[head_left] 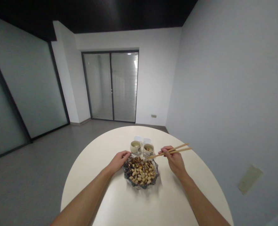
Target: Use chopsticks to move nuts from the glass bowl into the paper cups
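Round table [98,160], smooth cream top, near edge cut off by the frame bottom. Scalloped, dark-tinted translucent bowl [157,174] sat around mid-table, wavy rim, looked like glass or plastic, couldn't tell which. Loaded: smooth, pale oval nuts [141,175] on the near side, long striped brown seeds [136,162] toward the far side, small blackish pieces [127,168] at left, too small to identify.

Right hand [175,161], toward the table's right edge, pinched a pair of slim tan wooden-looking chopsticks [181,150]; tips reached over the bowl's far rim, blurred into the seeds, couldn't tell if they held anything. Left hand [119,160] touched the bowl's left far rim, fingers close together; grip or just resting, unclear.

Beyond the bowl, toward the table's far edge: rounded beige left cup [134,150], and beside it a matching right cup [146,152] with a dark mark, some small bits inside. Two whitish flat pieces [147,140] lay behind, partly hidden by the cups.
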The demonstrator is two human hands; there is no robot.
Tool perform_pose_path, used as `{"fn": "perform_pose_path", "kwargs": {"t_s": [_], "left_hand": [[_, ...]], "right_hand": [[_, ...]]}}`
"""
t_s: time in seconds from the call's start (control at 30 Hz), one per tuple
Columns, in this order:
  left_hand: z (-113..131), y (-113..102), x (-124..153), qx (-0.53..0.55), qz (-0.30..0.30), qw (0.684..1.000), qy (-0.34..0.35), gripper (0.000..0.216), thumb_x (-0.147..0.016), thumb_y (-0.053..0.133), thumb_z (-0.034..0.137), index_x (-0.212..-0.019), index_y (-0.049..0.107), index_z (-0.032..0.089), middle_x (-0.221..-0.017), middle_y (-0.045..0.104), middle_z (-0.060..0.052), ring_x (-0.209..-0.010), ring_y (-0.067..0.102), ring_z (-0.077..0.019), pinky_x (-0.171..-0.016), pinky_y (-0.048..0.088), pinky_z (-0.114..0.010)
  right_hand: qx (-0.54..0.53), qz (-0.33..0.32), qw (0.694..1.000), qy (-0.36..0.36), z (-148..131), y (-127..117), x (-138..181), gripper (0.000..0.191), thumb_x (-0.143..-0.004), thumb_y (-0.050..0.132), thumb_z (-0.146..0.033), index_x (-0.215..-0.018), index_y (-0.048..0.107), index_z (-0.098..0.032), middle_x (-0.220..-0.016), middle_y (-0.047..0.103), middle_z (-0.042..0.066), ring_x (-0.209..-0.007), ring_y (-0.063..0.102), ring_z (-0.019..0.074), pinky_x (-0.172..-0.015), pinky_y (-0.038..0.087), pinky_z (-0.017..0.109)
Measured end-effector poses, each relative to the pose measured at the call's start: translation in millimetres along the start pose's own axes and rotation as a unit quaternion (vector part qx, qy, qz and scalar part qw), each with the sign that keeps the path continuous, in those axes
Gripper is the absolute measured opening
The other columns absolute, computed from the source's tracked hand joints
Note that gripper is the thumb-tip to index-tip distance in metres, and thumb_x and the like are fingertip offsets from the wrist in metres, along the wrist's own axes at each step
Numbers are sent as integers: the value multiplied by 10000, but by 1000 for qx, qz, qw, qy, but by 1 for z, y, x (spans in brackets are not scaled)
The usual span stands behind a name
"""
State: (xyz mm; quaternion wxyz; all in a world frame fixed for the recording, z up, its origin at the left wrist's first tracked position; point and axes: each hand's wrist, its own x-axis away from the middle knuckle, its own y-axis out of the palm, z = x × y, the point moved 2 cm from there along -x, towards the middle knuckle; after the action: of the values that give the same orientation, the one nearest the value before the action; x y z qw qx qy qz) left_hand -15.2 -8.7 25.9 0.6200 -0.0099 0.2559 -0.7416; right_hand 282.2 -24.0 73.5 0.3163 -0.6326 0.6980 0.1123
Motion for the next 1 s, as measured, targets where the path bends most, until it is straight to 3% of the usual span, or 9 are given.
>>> {"fn": "perform_pose_path", "kwargs": {"t_s": [0.27,0.63,1.0], "left_hand": [[1,0,1,2,2,1000,2,397,-886,526,496,-968,726,163,-981,758,-72,-938,659,-250,-866,487,-338],[4,0,1,-13,3,1000,2,401,-896,511,492,-968,722,158,-966,756,-72,-924,659,-245,-850,490,-330],[3,-1,0,-6,3,1000,3,398,-889,521,498,-966,727,167,-968,756,-68,-932,657,-249,-866,479,-335]], "right_hand": [[13,-34,999,10,-1,0,1,415,-903,507,-601,-896,645,-209,-756,727,67,-740,674,222,-652,503,312],[-12,-87,996,16,2,8,3,326,-908,544,-521,-913,647,-211,-745,732,42,-706,696,209,-618,524,297],[-10,-71,997,36,-4,10,3,296,-854,586,-529,-853,628,-236,-744,748,50,-737,719,244,-633,552,331]]}}
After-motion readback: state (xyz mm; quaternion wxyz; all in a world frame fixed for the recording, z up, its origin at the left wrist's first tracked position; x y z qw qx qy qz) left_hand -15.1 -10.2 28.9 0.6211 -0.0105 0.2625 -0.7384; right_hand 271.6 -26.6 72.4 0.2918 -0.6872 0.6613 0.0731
